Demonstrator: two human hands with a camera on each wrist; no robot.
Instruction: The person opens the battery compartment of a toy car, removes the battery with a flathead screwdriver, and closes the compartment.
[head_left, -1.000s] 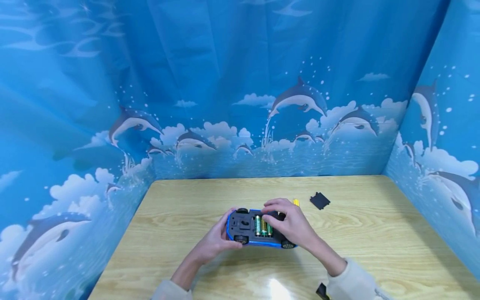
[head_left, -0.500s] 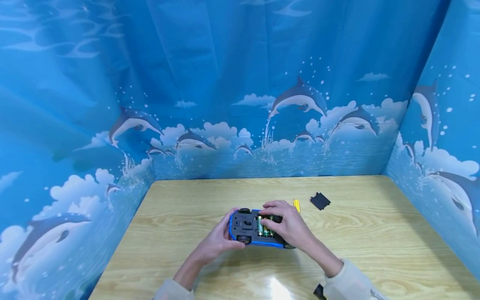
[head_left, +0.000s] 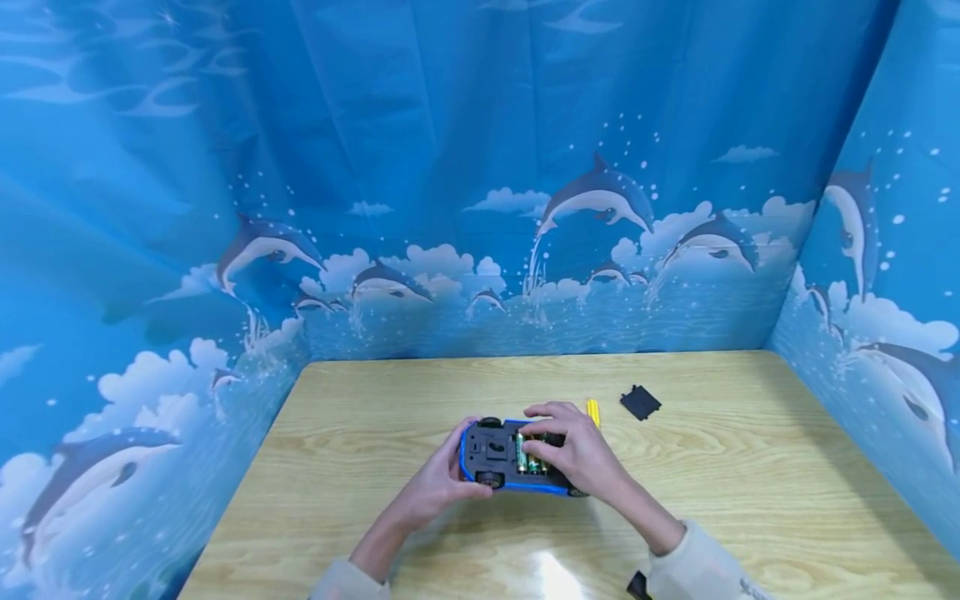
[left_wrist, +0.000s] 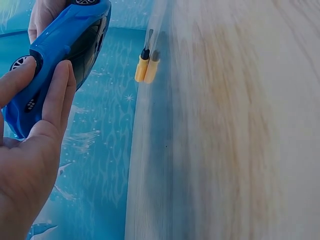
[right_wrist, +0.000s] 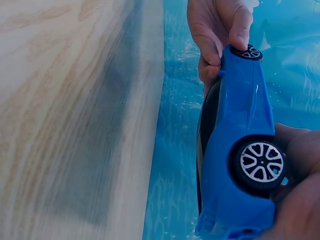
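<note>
A blue toy car (head_left: 510, 486) is held bottom up above the table, its black underside facing the head camera. My left hand (head_left: 431, 490) grips its left end, with the thumb by a wheel (left_wrist: 20, 62) in the left wrist view. Several green and gold batteries (head_left: 522, 462) lie side by side in the exposed battery compartment. Over that compartment is my right hand (head_left: 581, 450), thumb and index finger bent at the batteries. Whether they pinch a battery or press on it cannot be told. The right wrist view shows the car's side, its near wheel (right_wrist: 261, 162) beside the right hand.
A black battery cover (head_left: 641, 402) lies on the wooden table (head_left: 375, 392) at the back right. Beside the right hand is a yellow-handled screwdriver (left_wrist: 143, 66). A dark object (head_left: 638, 585) sits partly under the right sleeve. Blue dolphin-print curtains (head_left: 450, 167) surround the table.
The car and both hands have shifted slightly right. The right thumb and index finger have come down onto the batteries, and more of the yellow handle shows.
</note>
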